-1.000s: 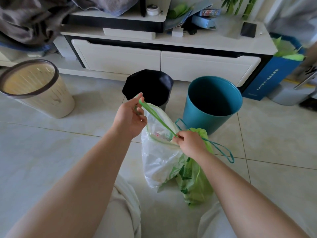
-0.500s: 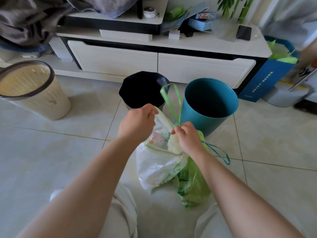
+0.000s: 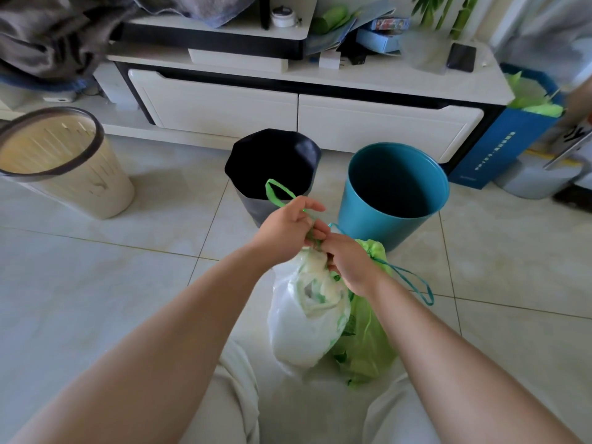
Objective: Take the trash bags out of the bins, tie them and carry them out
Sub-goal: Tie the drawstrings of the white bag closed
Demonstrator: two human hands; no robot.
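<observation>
A white trash bag (image 3: 301, 328) stands on the floor tiles in front of me, its mouth gathered. Its green drawstring (image 3: 276, 193) loops up past my left hand (image 3: 285, 230), which pinches it just above the bag's neck. My right hand (image 3: 347, 261) pinches the same drawstring at the neck, fingertips touching the left hand's. A green trash bag (image 3: 368, 341) with a teal drawstring (image 3: 413, 283) lies against the white one on its right.
Behind the bags stand a black-lined bin (image 3: 272, 161) and a teal bin (image 3: 395, 190). A beige bin (image 3: 64, 165) is at the left. A white TV cabinet (image 3: 304, 104) runs along the back, a blue box (image 3: 512, 136) at its right end.
My hands came together over the white bag's neck; the left hand moved right and down, folding the stretched green drawstring into a loop beside it.
</observation>
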